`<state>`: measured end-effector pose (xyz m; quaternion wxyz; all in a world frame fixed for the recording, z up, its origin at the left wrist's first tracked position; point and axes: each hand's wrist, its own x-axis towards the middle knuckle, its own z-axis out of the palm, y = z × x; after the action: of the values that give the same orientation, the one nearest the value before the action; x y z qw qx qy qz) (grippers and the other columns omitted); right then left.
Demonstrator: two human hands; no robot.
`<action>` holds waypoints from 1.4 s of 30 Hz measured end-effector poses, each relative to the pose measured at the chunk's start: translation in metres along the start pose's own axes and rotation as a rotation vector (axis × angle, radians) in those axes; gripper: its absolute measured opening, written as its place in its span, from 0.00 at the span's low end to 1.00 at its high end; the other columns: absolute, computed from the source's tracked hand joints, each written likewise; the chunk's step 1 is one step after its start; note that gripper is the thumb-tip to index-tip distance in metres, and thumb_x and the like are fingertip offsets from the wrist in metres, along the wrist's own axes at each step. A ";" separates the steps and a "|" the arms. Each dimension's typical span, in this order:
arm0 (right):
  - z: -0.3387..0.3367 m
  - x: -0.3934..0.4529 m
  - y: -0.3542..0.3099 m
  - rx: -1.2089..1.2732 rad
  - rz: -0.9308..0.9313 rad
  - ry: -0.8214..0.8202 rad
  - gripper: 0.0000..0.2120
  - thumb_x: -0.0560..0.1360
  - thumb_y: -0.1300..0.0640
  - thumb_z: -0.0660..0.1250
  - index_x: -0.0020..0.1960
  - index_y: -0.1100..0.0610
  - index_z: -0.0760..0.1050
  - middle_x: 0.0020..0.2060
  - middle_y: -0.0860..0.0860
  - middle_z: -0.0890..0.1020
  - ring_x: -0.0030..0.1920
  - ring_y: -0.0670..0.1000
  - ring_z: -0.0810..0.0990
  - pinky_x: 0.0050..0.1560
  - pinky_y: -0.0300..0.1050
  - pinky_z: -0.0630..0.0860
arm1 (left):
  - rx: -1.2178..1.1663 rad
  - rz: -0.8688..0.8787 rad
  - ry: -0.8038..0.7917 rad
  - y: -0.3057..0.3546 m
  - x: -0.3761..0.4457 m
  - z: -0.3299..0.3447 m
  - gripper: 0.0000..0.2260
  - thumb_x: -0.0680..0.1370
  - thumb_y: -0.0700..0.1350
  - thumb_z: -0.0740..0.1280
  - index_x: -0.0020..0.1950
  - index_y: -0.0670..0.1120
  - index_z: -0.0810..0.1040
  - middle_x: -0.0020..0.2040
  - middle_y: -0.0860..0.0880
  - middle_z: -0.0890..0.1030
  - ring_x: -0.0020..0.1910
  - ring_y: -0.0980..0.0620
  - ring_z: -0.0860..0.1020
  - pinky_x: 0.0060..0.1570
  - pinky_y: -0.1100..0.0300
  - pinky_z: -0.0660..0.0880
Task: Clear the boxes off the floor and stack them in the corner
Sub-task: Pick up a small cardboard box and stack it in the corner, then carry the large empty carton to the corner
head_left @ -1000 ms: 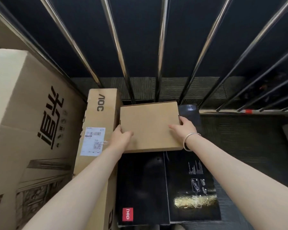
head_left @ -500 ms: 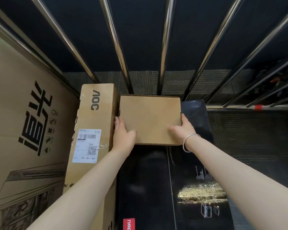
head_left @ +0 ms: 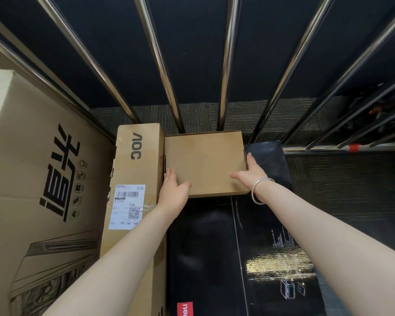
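Brown cardboard, small plain box (head_left: 204, 163), flat and squarish, sits on top of black glossy boxes (head_left: 198, 247) at their far end, close to the railing. Left hand (head_left: 172, 190) at the box's near-left corner: fingers straight along the left side, thumb laid over the top near edge, so loosely cupping the corner, not a tight grip. Right hand (head_left: 249, 175) at the near-right corner: fingers extended along the right side, thumb flat on top, palm against the edge. Both forearms reach forward, nearly straight. Silver bracelet (head_left: 260, 190) on the right wrist.

Left side of the small box touches or sits just beside a tall narrow AOC carton (head_left: 135, 179), matte brown, white shipping label (head_left: 128, 206) on it. Further left, a big cardboard box (head_left: 32, 179) with bold black print, pressed against the AOC carton. Far edge: metal railing bars (head_left: 226, 65), shiny, vertical, just beyond the box. Right of the black boxes, dark ribbed carpet floor (head_left: 351, 190) with open room. Black boxes show a red logo patch (head_left: 184, 309) near the bottom and a gold-white printed diagram.
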<state>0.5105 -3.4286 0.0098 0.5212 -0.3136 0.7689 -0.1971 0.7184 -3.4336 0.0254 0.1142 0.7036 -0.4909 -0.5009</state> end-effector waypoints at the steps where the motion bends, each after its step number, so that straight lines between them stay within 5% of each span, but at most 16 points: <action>1: -0.001 -0.005 -0.001 0.012 0.006 0.012 0.46 0.72 0.52 0.72 0.79 0.51 0.45 0.77 0.51 0.57 0.74 0.57 0.62 0.73 0.57 0.60 | -0.024 -0.018 0.002 0.004 -0.004 -0.002 0.31 0.80 0.43 0.61 0.80 0.43 0.50 0.80 0.50 0.50 0.79 0.53 0.49 0.77 0.53 0.50; 15: -0.058 -0.156 -0.045 0.123 -0.040 0.067 0.36 0.76 0.49 0.68 0.78 0.53 0.54 0.76 0.51 0.61 0.75 0.53 0.60 0.72 0.52 0.60 | -0.155 -0.024 -0.086 0.115 -0.120 -0.037 0.31 0.81 0.51 0.63 0.80 0.49 0.53 0.79 0.49 0.56 0.77 0.47 0.56 0.74 0.49 0.55; 24: -0.125 -0.308 -0.058 0.304 -0.012 0.200 0.33 0.76 0.51 0.67 0.76 0.57 0.58 0.74 0.52 0.65 0.73 0.52 0.64 0.71 0.48 0.61 | -0.026 0.070 -0.219 0.197 -0.249 -0.041 0.30 0.81 0.52 0.62 0.80 0.49 0.54 0.79 0.49 0.57 0.77 0.46 0.57 0.73 0.49 0.56; 38: -0.182 -0.583 0.033 0.615 0.079 0.609 0.28 0.79 0.52 0.64 0.76 0.56 0.60 0.74 0.49 0.65 0.73 0.51 0.64 0.70 0.46 0.61 | 0.103 0.369 -0.557 0.258 -0.450 0.019 0.30 0.78 0.54 0.66 0.76 0.44 0.64 0.73 0.48 0.69 0.70 0.46 0.69 0.68 0.55 0.65; 42: -0.170 -0.678 0.084 0.701 0.102 0.770 0.28 0.78 0.51 0.64 0.76 0.56 0.61 0.73 0.49 0.66 0.73 0.50 0.64 0.70 0.44 0.60 | 0.131 0.350 -0.695 0.225 -0.505 0.061 0.41 0.61 0.67 0.71 0.70 0.49 0.73 0.67 0.47 0.76 0.63 0.44 0.76 0.65 0.46 0.71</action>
<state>0.5069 -2.9055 0.4811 0.2834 0.0126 0.8069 -0.5181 0.5306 -3.1172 0.4423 -0.0202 0.4036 -0.6435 -0.6501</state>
